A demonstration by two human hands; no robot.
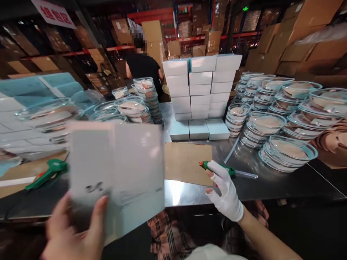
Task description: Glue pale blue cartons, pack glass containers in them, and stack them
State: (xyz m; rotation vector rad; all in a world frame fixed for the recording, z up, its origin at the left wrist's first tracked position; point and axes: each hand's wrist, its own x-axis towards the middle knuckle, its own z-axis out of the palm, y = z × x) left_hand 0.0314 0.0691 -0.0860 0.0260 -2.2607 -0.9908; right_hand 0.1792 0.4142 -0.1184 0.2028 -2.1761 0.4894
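white box (115,162) is opened and held up at the left front, before the table (262,191), its broad flap (138,162) spread to the right. bare left hand (81,224) pinches the lower part between thumb and fingers, although blur hides the exact grip. because the support is only from below, i judge that the box could tilt, or its wall could bend under the thumb. white-gloved right hand (223,191) has its fingers curled over a green glue gun (205,165); whether they squeeze the trigger, i cannot tell. its orange nozzle (201,164) points left, above a cardboard sheet (187,162); if glue drips, it could soil this sheet, and a hot tip could burn the bare fingertips. behind, stacked white boxes (200,90) could topple from a bump. at the right, piled clear dishes (288,148) could slide if the arm strikes them. farther away stands a person in black (142,66)
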